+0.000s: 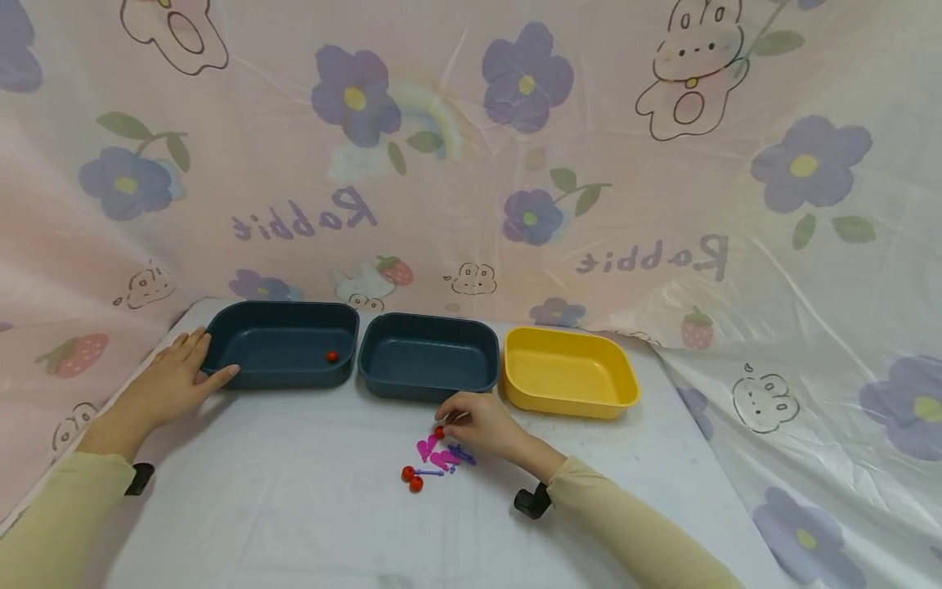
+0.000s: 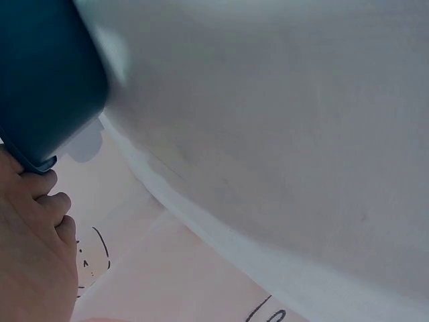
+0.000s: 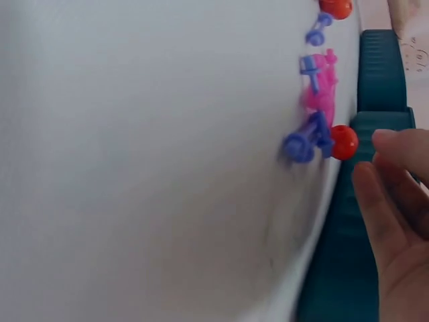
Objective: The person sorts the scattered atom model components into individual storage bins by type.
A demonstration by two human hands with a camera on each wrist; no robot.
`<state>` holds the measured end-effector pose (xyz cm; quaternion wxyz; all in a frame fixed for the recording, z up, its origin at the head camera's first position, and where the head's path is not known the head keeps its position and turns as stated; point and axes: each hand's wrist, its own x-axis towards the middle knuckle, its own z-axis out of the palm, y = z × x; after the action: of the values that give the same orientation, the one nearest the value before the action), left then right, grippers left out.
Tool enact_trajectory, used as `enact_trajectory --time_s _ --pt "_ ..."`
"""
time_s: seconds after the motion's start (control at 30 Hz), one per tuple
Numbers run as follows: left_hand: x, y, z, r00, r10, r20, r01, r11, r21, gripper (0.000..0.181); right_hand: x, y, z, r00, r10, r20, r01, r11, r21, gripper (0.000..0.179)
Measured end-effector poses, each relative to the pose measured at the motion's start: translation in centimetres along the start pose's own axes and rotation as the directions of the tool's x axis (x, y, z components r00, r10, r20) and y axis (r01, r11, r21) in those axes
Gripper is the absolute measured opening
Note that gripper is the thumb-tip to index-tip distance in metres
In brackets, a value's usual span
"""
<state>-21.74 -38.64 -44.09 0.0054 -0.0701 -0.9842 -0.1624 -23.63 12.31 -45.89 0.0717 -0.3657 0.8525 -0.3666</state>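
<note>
My left hand [image 1: 165, 376] rests against the left corner of the larger dark teal tray [image 1: 275, 380], thumb along its front and fingers at its side. The left wrist view has those fingers [image 2: 57, 201] beside the tray's rim. Over the loose pieces, my right hand [image 1: 482, 425] reaches toward a red ball [image 1: 439, 432]. A small gap separates its thumb and fingertips from that red ball [image 3: 344, 142] in the right wrist view. Pink pieces [image 1: 441, 459] and purple bar-shaped pieces [image 1: 462, 454] lie close by. Two more red balls [image 1: 415, 483] sit nearer the front.
One red ball [image 1: 333, 357] lies inside the larger teal tray. To its right stand a smaller dark teal tray [image 1: 427, 388] and a yellow tray [image 1: 567, 404], side by side. A printed cloth [image 1: 471, 164] hangs behind the white table [image 1: 294, 491].
</note>
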Motion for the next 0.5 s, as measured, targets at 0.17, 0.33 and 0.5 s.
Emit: enact_trajectory --time_s 0.17,0.33,0.5 --pt "0.03 0.03 -0.07 1.000 -0.001 -0.004 0.001 1.000 0.005 0.098 0.35 0.20 0.24 0.999 0.011 0.051 -0.010 1.000 -0.023 0.017" --pt "-0.03 0.17 -0.12 1.000 -0.005 -0.001 0.005 1.000 0.011 0.097 0.70 0.38 0.40 0.997 0.020 0.069 -0.016 0.998 -0.064 0.015" --pt "-0.07 0.13 -0.08 1.000 -0.004 -0.005 0.004 1.000 0.014 0.097 0.91 0.20 0.50 0.996 0.033 0.081 -0.024 0.994 -0.107 0.013"
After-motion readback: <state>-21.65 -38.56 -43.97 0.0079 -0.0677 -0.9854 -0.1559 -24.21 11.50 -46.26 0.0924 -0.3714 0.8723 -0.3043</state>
